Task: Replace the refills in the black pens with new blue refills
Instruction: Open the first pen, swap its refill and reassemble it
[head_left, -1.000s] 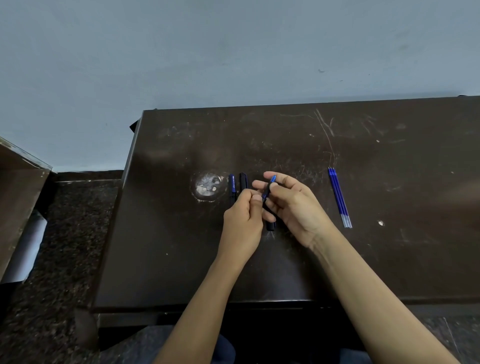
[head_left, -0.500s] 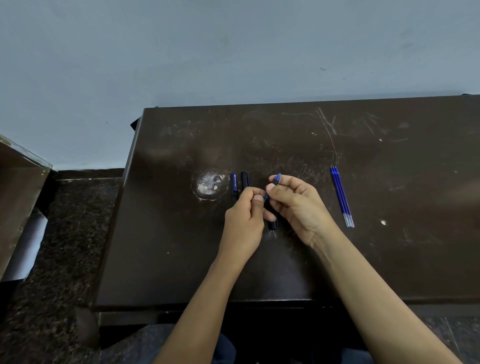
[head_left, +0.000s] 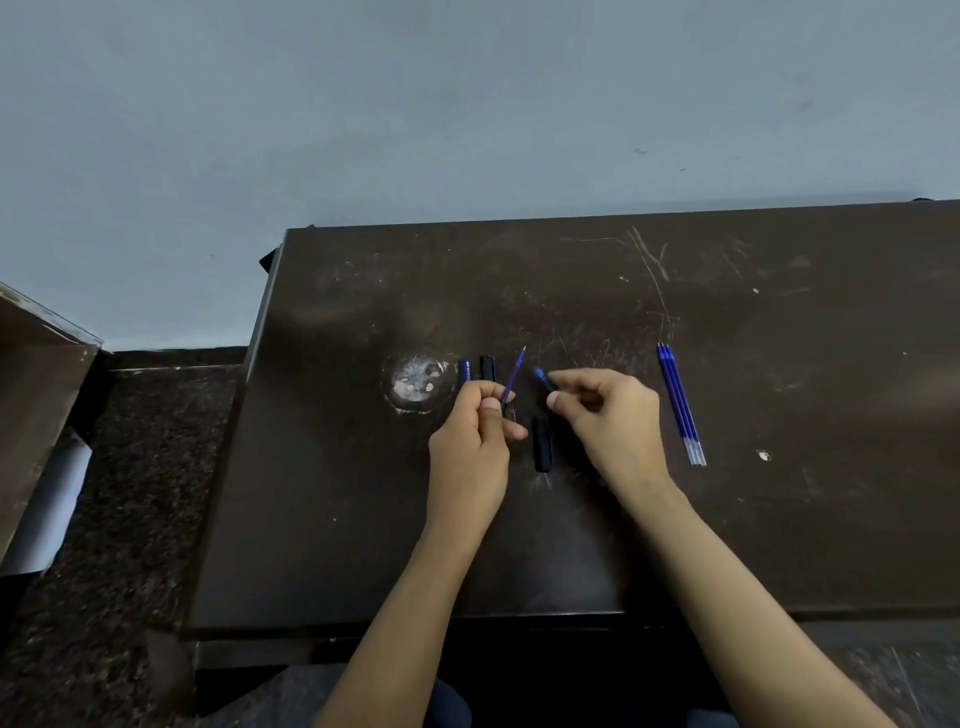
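My left hand (head_left: 475, 441) grips a pen barrel whose thin blue refill (head_left: 514, 375) sticks up and away from my fingers. My right hand (head_left: 605, 415) pinches the pen's small blue-tipped front piece (head_left: 543, 378), now apart from the barrel. A black pen cap (head_left: 543, 443) lies on the table between my hands. Two more black pens (head_left: 475, 371) lie side by side just beyond my left hand. A bundle of new blue refills (head_left: 680, 405) lies to the right of my right hand.
The dark brown table (head_left: 779, 519) is scratched, with a round worn white patch (head_left: 415, 382) left of the pens. A pale wall rises behind. Left of the table are a dark speckled floor and the corner of another piece of furniture (head_left: 36, 415).
My hands have drawn apart: the front piece came off in my right hand, and the blue refill now stands exposed from the barrel in my left hand.
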